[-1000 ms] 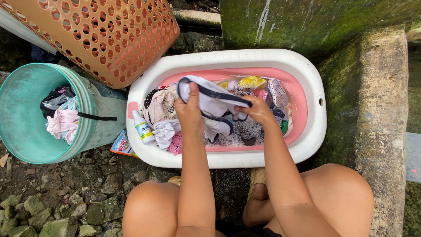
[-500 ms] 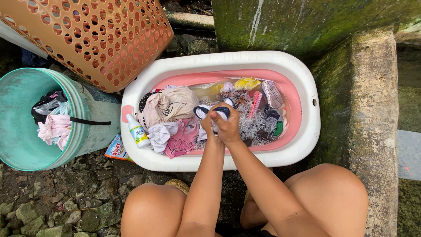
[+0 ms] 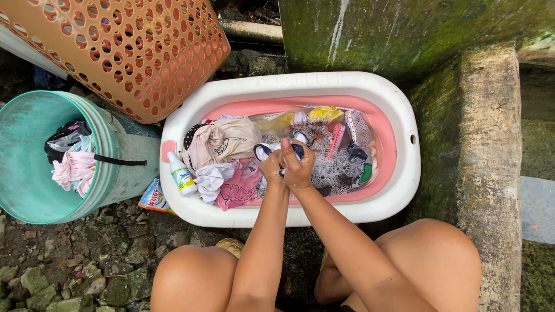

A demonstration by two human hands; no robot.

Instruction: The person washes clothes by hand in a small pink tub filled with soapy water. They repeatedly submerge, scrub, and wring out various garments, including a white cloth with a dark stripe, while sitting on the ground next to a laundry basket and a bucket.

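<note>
Hands (image 3: 287, 164) drawn nearer, bunched garment (image 3: 280, 150) mostly hidden

Inside the tub (image 3: 404, 173), heaped clothes (image 3: 222, 156) fill the left end up to the rim, with a small bottle (image 3: 181, 174) standing at the left edge. The right half is sudsy water, passable except for a pink brush (image 3: 336, 138) and a sandal (image 3: 358, 127) near the far edge. An orange basket (image 3: 127, 52) overhangs the far-left corner; a concrete wall (image 3: 485, 144) stands just beside the right edge.
</note>
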